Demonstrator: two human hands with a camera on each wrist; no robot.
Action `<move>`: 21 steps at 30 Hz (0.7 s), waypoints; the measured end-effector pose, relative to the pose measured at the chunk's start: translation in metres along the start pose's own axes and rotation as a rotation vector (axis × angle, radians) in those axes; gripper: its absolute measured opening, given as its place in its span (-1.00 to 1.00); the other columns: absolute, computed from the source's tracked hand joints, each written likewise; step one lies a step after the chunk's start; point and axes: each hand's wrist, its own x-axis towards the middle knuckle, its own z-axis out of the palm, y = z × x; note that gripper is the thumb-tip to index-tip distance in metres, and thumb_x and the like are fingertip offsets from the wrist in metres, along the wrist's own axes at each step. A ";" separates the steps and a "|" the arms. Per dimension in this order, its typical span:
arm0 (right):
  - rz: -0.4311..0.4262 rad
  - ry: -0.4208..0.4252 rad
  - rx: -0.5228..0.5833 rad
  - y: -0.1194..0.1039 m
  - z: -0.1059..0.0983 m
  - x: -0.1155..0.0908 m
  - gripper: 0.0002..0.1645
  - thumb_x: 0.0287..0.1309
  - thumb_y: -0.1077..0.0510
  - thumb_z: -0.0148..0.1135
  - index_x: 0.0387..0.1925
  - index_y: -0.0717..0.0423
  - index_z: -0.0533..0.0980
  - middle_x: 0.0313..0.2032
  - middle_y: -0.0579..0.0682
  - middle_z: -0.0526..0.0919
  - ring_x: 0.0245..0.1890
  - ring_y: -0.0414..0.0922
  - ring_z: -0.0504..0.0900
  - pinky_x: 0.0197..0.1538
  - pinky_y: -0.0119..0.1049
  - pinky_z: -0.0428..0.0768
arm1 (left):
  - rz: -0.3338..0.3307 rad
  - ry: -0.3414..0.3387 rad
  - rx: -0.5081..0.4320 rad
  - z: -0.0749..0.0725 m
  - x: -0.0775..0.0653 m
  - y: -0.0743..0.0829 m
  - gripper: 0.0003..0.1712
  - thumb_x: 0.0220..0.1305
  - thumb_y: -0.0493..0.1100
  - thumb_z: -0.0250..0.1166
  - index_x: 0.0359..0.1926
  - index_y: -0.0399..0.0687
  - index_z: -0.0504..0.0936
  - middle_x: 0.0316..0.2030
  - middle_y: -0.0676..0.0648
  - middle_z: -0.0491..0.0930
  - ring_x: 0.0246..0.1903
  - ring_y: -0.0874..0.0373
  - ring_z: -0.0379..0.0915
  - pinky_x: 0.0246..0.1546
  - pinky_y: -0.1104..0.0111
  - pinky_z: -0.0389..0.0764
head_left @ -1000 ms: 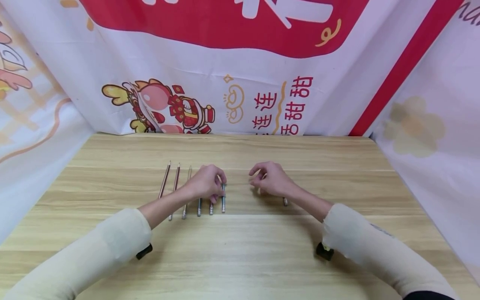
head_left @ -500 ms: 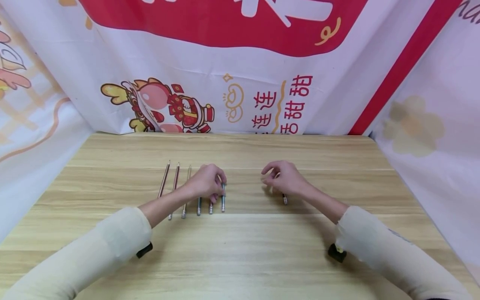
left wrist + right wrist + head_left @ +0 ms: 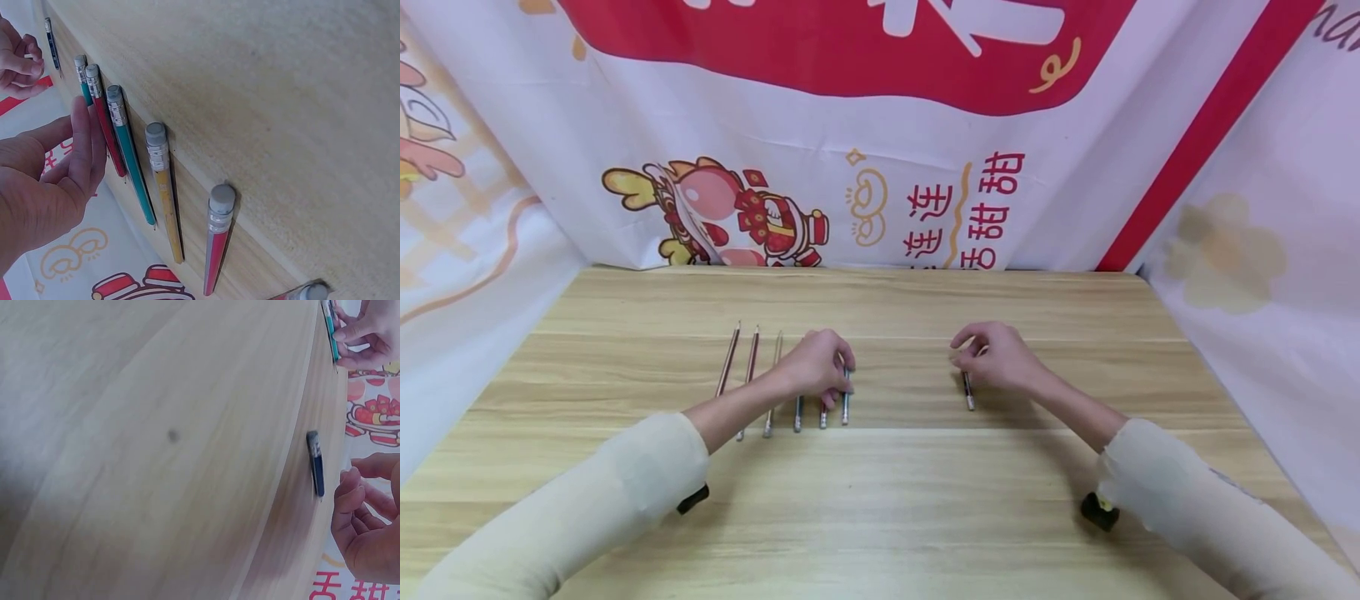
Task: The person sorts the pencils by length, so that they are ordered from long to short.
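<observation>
Several pencils lie side by side on the wooden table, eraser ends toward me. At the row's right end, my left hand [image 3: 815, 363] pinches the teal pencil [image 3: 846, 410] between thumb and fingers, as the right wrist view also shows. Just left of that pencil lies a red pencil [image 3: 104, 119], then another teal pencil [image 3: 132, 162], a yellow pencil [image 3: 165, 200] and a pinkish-red pencil [image 3: 216, 256]. Farther right, my right hand [image 3: 998, 358] hovers with loosely curved fingers beside a short dark pencil [image 3: 317, 469], apart from it and holding nothing.
The wooden table [image 3: 865, 508] meets a white cloth backdrop [image 3: 820, 125] with red print along its back edge. More cloth hangs at both sides. Two brown pencils [image 3: 728, 360] lie at the row's left end, partly under my left forearm.
My right hand has moved to the right, uncovering more of the short dark pencil. My left hand stays almost still at the teal pencil.
</observation>
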 end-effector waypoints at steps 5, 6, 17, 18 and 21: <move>0.037 -0.018 0.002 0.004 -0.004 -0.002 -0.74 0.21 0.36 0.37 -0.07 0.41 0.63 -0.46 0.15 0.70 -0.60 -0.04 0.64 -0.61 -0.42 0.57 | 0.019 -0.001 0.009 0.000 0.001 -0.001 -0.75 0.19 -0.53 0.41 -0.09 -0.48 0.63 -0.51 -0.21 0.70 -0.73 0.17 0.56 -0.62 0.33 0.77; 0.041 -0.024 0.000 0.005 -0.005 -0.002 -0.73 0.21 0.36 0.37 -0.06 0.40 0.63 -0.47 0.15 0.69 -0.61 -0.05 0.64 -0.63 -0.42 0.54 | 0.019 -0.002 0.010 0.000 0.001 -0.001 -0.75 0.20 -0.53 0.40 -0.09 -0.48 0.63 -0.51 -0.21 0.70 -0.72 0.17 0.56 -0.61 0.33 0.77; 0.082 -0.092 -0.030 0.011 0.001 0.000 -0.66 0.14 0.26 0.53 -0.07 0.30 0.64 -0.56 0.02 0.60 -0.65 -0.16 0.52 -0.67 -0.38 0.52 | 0.014 -0.011 0.005 0.000 0.003 0.000 -0.74 0.22 -0.51 0.40 -0.06 -0.48 0.63 -0.49 -0.20 0.71 -0.70 0.16 0.58 -0.61 0.33 0.77; 0.082 -0.090 -0.038 0.011 0.001 0.000 -0.65 0.13 0.25 0.54 -0.07 0.30 0.64 -0.57 0.01 0.59 -0.65 -0.17 0.52 -0.68 -0.38 0.51 | 0.012 -0.012 0.003 0.000 0.003 0.000 -0.74 0.22 -0.51 0.40 -0.06 -0.48 0.63 -0.48 -0.20 0.71 -0.70 0.16 0.58 -0.61 0.33 0.77; 0.078 -0.090 -0.054 0.011 0.002 0.001 -0.64 0.12 0.25 0.55 -0.08 0.30 0.64 -0.57 0.00 0.59 -0.66 -0.18 0.50 -0.68 -0.38 0.51 | 0.012 -0.009 0.012 0.000 0.003 0.000 -0.75 0.22 -0.50 0.41 -0.07 -0.47 0.64 -0.49 -0.20 0.71 -0.71 0.15 0.58 -0.62 0.35 0.76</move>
